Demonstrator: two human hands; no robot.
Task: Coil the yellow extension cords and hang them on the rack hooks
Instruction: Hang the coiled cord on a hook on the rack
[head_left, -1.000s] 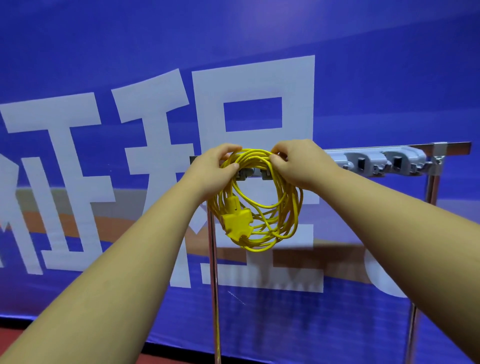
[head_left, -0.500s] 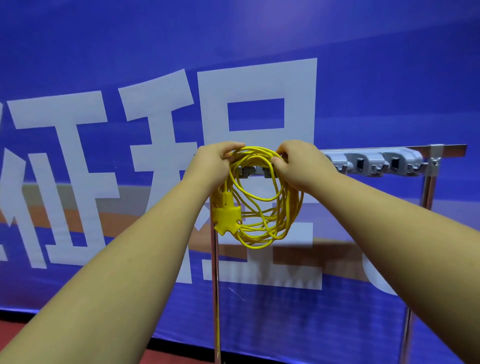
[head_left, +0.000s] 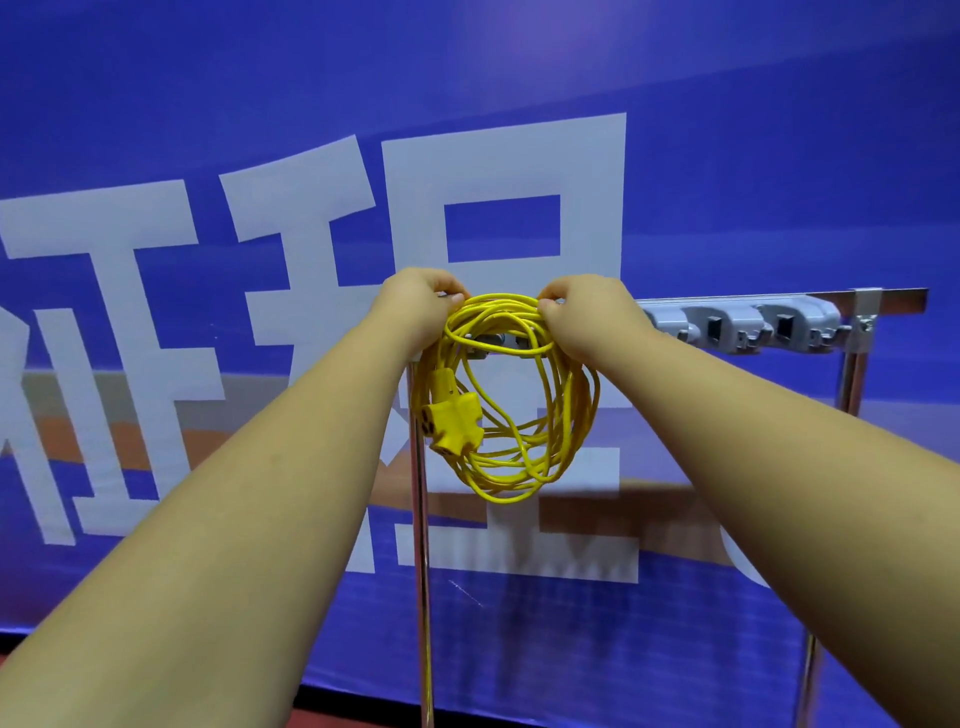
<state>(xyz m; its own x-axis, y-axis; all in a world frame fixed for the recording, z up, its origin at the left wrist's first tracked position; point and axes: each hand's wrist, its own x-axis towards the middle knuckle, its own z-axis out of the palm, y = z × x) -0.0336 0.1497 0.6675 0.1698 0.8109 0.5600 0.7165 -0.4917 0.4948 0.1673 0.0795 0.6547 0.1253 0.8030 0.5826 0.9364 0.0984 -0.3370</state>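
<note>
Both hands, left hand (head_left: 422, 306) and right hand (head_left: 587, 317), gripped the top of the coiled yellow cord (head_left: 511, 400) right at the rack hooks (head_left: 737, 327), so coiling looked done, and actually seating it seemed all that was left.

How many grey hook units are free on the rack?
3 hook units: one beside the right hand, one midway, one by the post. Others may hide behind the coiled cord.
</note>
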